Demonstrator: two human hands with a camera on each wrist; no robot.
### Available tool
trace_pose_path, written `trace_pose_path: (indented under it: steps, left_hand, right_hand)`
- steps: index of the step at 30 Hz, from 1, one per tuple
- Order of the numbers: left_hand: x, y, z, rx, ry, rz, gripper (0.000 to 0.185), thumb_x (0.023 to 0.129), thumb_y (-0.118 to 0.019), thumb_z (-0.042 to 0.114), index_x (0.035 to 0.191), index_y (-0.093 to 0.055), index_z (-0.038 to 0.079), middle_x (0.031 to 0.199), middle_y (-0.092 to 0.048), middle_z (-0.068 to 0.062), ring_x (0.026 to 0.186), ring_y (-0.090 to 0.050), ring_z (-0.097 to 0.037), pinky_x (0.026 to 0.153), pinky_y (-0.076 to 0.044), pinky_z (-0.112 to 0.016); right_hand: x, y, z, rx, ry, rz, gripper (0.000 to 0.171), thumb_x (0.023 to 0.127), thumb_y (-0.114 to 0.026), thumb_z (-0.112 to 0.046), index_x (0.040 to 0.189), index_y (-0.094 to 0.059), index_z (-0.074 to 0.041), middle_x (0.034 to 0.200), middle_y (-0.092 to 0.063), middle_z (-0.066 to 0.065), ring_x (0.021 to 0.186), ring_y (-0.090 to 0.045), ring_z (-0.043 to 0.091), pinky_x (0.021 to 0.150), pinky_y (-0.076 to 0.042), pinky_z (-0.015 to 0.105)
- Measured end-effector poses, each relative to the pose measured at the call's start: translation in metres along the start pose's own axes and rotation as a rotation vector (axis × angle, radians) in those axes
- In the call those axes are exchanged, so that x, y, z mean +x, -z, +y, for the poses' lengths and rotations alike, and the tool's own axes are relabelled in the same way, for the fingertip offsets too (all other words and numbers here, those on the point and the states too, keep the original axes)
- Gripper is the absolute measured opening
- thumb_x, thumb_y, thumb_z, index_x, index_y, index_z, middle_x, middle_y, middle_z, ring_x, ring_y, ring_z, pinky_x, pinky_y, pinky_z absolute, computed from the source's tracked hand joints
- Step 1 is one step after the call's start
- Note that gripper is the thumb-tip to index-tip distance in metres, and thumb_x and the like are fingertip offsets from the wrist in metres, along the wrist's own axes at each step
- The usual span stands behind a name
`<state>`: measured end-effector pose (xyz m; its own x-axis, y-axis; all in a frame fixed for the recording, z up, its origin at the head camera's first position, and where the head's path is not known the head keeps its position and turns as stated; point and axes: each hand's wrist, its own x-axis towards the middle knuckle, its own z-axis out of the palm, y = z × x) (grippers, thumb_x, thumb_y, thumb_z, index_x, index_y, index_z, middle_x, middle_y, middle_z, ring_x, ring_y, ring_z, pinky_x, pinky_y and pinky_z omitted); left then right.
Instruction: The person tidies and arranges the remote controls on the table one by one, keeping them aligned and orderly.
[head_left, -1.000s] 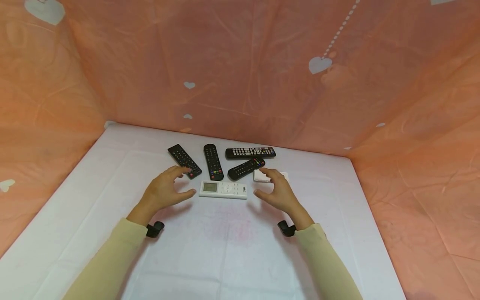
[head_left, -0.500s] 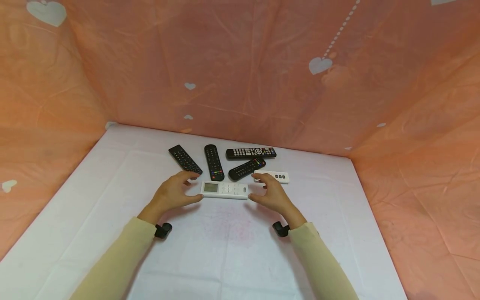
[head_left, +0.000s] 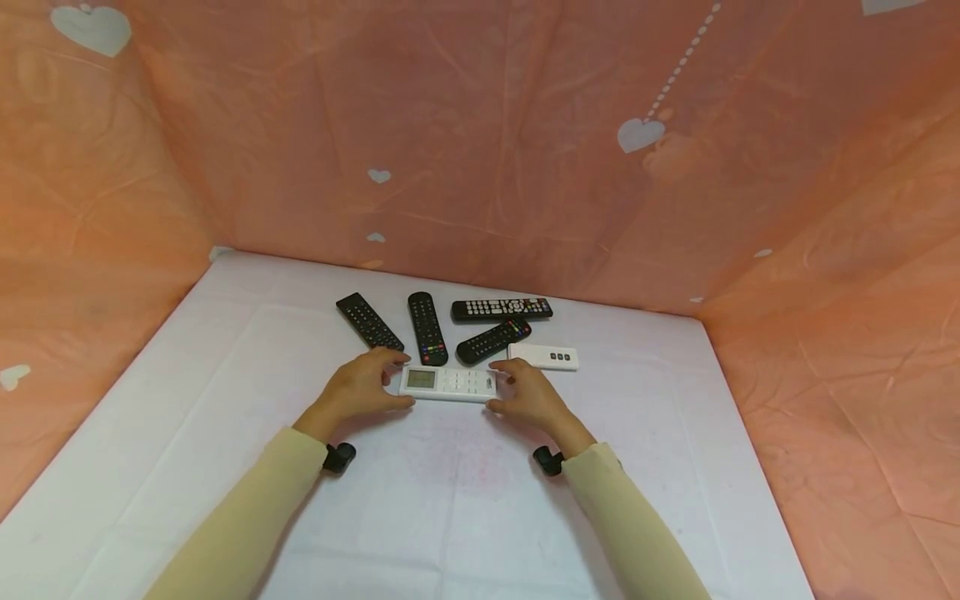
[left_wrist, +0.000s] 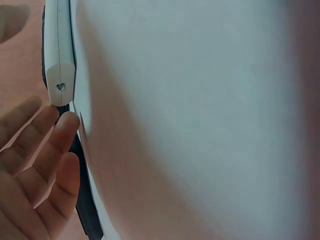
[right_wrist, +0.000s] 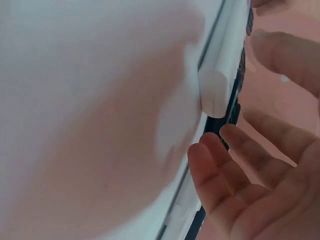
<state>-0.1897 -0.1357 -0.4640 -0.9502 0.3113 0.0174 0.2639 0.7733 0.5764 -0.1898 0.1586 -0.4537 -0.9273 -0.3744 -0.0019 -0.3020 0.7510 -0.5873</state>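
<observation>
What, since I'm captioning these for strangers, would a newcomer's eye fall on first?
Probably the nearer white remote, lying on the white table between the left hand and right hand. Beyond it, four black remotes stand out against the pale surface. An orange backdrop with pale hearts rises behind.

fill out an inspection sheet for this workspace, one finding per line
Surface: white cloth, creased, with a faint pinkish patch in front of the hands.
Job's things: white remote with a screen, lying buttons up between the hands.
Clutter: four black remotes beyond it; a white three-button remote to the right.
Hands: left hand at the screen end, right hand at the other; firm contact unclear.
Cables: nothing seen.
Surroundings: orange-pink sheeting with white hearts.
</observation>
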Motion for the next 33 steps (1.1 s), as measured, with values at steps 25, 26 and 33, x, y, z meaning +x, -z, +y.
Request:
trace_pose_path:
  steps: [25, 26, 33]
  left_hand:
    - [0.006, -0.005, 0.001, 0.035, 0.004, -0.071, 0.06, 0.07, -0.083, 0.024, 0.125, -0.062, 0.009, 0.121, -0.06, -0.007, 0.095, -0.056, -0.019, 0.086, -0.05, -0.041]
    - [0.006, -0.005, 0.001, 0.037, 0.002, -0.071, 0.06, 0.07, -0.083, 0.024, 0.125, -0.062, 0.009, 0.12, -0.061, -0.007, 0.094, -0.055, -0.019, 0.085, -0.049, -0.04]
    - [0.004, -0.002, 0.001, 0.017, -0.023, -0.056, 0.06, 0.068, -0.084, 0.026, 0.121, -0.063, 0.011, 0.104, -0.059, 0.0, 0.086, -0.052, -0.015, 0.074, -0.045, -0.031]
  right_hand:
    - [0.01, -0.014, 0.004, -0.112, 0.024, -0.044, 0.06, 0.07, -0.082, -0.011, 0.126, -0.061, -0.006, 0.123, -0.063, 0.012, 0.103, -0.059, 0.023, 0.092, -0.049, 0.04]
    - [0.01, -0.013, 0.003, -0.108, 0.025, -0.042, 0.059, 0.07, -0.082, -0.01, 0.126, -0.062, -0.006, 0.122, -0.063, 0.012, 0.101, -0.058, 0.023, 0.091, -0.049, 0.04]
    - [0.011, -0.012, 0.001, -0.088, 0.024, -0.051, 0.06, 0.07, -0.081, -0.007, 0.126, -0.061, -0.005, 0.12, -0.063, 0.012, 0.099, -0.059, 0.021, 0.09, -0.05, 0.038]
